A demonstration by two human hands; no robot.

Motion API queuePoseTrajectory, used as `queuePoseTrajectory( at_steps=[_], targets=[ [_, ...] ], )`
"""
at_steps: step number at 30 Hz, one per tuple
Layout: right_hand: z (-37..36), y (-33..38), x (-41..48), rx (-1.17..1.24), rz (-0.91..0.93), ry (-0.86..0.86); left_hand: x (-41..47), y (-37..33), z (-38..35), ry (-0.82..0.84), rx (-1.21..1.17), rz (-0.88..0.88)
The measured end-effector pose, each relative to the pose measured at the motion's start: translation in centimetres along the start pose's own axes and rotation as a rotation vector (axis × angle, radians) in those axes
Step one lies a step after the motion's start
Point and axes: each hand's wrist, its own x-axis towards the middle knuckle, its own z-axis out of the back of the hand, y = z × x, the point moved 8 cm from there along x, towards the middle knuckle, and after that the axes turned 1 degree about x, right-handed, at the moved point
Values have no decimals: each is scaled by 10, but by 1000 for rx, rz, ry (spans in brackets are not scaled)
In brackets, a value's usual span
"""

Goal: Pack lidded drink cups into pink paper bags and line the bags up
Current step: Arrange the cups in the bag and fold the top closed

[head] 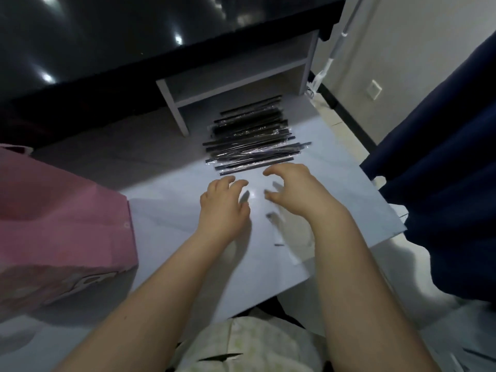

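A pink paper bag stands at the left edge of the pale table, its top towards me. No drink cup is in view. My left hand hovers palm down over the table's middle, fingers relaxed and holding nothing. My right hand is beside it, fingers loosely curved and spread, just short of a pile of wrapped black straws. A blurred wrapped straw lies under my right wrist; whether the hand touches it is unclear.
A grey open shelf unit stands behind the straws, under a black glossy counter. A dark blue cloth hangs at the right past the table's edge. My patterned clothing is at the bottom.
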Motion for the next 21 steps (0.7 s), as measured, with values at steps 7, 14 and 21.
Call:
queuePoseTrajectory(
  at_steps=[7,14,21],
  targets=[
    [14,-29,56,196,29,14,45,3,20,-169,81,53],
    [40,-21,114,-32,129,-129,117,9,31,-130,137,42],
    [10,-7,139,-231,216,-69,131,15,18,-97,106,42]
  ],
)
